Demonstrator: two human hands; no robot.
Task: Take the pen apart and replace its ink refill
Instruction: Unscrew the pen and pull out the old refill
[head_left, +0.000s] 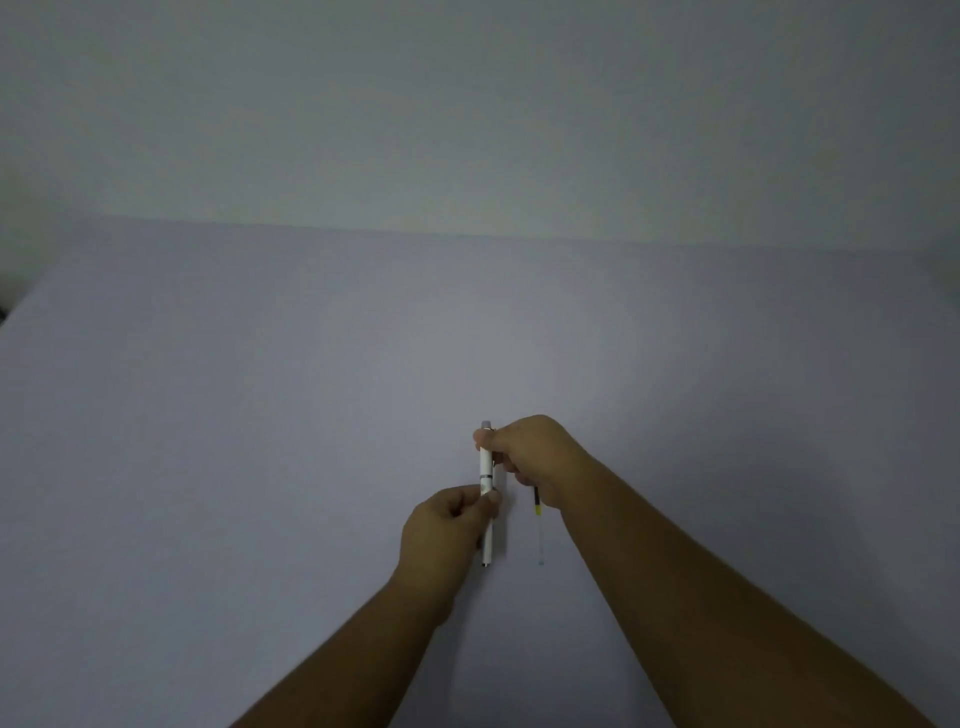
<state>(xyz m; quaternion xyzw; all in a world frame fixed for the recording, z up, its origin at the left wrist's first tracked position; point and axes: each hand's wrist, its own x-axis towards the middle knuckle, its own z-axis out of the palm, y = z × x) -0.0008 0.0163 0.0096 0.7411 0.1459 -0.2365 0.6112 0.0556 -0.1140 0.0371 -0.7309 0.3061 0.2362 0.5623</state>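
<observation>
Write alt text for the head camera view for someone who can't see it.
Two bare hands hold a white pen upright over a plain pale table: the right hand grips its upper end, the left hand pinches just below its silver ring. A thin refill with a yellow band lies on the table just right of the pen.

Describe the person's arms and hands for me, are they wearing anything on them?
Nothing worn shows. Both forearms are bare from the bottom edge of the picture to the wrists, with no sleeves in view. The left hand and the right hand are ungloved, and no watch, bracelet or ring can be made out in the dim light.
</observation>
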